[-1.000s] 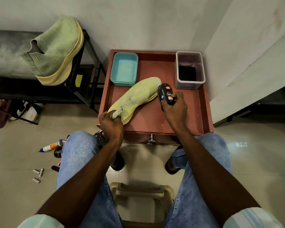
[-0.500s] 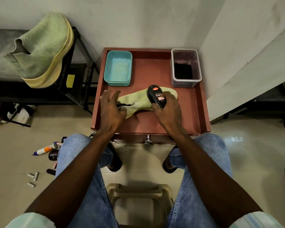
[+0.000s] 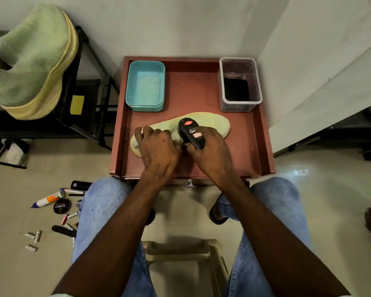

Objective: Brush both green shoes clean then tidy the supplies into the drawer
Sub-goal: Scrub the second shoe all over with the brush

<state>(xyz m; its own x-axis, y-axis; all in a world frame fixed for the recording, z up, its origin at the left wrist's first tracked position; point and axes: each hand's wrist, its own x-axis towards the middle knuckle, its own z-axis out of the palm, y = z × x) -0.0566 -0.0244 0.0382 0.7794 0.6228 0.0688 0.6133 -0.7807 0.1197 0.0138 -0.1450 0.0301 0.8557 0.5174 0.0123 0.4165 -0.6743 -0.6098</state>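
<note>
One green shoe (image 3: 212,123) lies flat across the red-brown tray table (image 3: 259,136), toe to the right. My left hand (image 3: 156,148) grips its heel end, fingers curled over the collar. My right hand (image 3: 210,151) holds a black shoe brush (image 3: 191,131) with a red label, set against the shoe's middle. The second green shoe (image 3: 30,61) sits on a black rack at the upper left. The drawer knob (image 3: 189,184) shows under the table's front edge; the drawer looks closed.
A teal tub (image 3: 146,86) and a clear lidless box (image 3: 240,84) with something black inside stand at the table's back. Polish tin, tubes and small items (image 3: 60,206) litter the floor at left. A stool (image 3: 184,260) is between my knees. Walls close in behind and at right.
The shoe has turned from diagonal to lying flat across the table. My left hand let go, then took the heel end again. The brush came down onto the shoe's middle.
</note>
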